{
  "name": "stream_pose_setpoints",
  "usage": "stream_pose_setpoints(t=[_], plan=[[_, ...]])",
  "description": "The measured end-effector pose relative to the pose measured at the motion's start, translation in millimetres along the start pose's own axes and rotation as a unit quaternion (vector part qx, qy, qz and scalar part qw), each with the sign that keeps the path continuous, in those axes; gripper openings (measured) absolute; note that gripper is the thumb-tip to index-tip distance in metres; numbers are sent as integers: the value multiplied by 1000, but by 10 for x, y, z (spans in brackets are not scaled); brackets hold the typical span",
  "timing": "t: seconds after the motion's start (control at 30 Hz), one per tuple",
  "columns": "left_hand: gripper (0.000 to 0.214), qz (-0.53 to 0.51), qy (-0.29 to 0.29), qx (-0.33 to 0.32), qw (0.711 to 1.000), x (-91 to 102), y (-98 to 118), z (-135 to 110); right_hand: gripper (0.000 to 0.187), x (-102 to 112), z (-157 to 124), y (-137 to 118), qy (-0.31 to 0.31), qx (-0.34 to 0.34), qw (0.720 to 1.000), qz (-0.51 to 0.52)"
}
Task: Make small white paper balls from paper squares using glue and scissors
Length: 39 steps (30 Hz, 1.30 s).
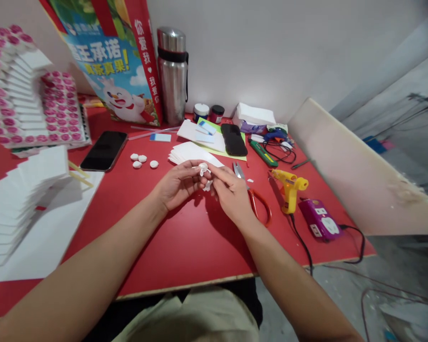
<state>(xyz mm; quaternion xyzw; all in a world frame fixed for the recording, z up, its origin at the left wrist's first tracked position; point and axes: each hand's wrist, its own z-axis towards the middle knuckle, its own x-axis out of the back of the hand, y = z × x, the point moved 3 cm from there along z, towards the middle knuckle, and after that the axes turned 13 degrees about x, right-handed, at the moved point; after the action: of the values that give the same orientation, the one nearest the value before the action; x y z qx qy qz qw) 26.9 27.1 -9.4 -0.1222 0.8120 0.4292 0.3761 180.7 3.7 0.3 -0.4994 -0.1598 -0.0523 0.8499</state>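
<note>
A small curled white piece (203, 167), which looks like rolled paper, is pinched between the fingertips of my left hand (181, 184). My right hand (231, 191) closes on the same piece from the other side. A bit of white hangs below it, partly hidden by my fingers. Just behind my hands lies a fanned stack of white paper (190, 152). Orange-handled scissors (259, 207) rest beside my right hand, their blades partly covered by it. Several small white round pieces (154, 164) sit to the left of my left hand.
A yellow glue gun (290, 187) and a purple power box (321, 221) with cords stand right. Two phones (105, 149), a steel flask (173, 76) and a printed bag (124, 61) are farther back. Stacked white cards (24, 199) and a pink-and-white paper model (60, 109) occupy the left.
</note>
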Motion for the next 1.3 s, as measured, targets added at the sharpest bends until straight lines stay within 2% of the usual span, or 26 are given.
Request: stream_pose_setpoints(t=[0.17,0.57,0.73,1.1,1.3], plan=[[17,2,1,-7,1000,12,11,-5,52,-9,-10,-18,-7,82,994,-66],[15,12,23,5,1000,17,-20,11,51,51,1,-41,4,117,990,-84],[13,22,13,-1,1000,25,-21,32,51,62,10,-66,5,127,987,-99],[29,57,-11,-27,998,36,-57,64,43,95,16,-135,12,197,964,-177],[35,68,-20,-18,997,44,-57,67,41,112,21,-150,1,199,962,-188]])
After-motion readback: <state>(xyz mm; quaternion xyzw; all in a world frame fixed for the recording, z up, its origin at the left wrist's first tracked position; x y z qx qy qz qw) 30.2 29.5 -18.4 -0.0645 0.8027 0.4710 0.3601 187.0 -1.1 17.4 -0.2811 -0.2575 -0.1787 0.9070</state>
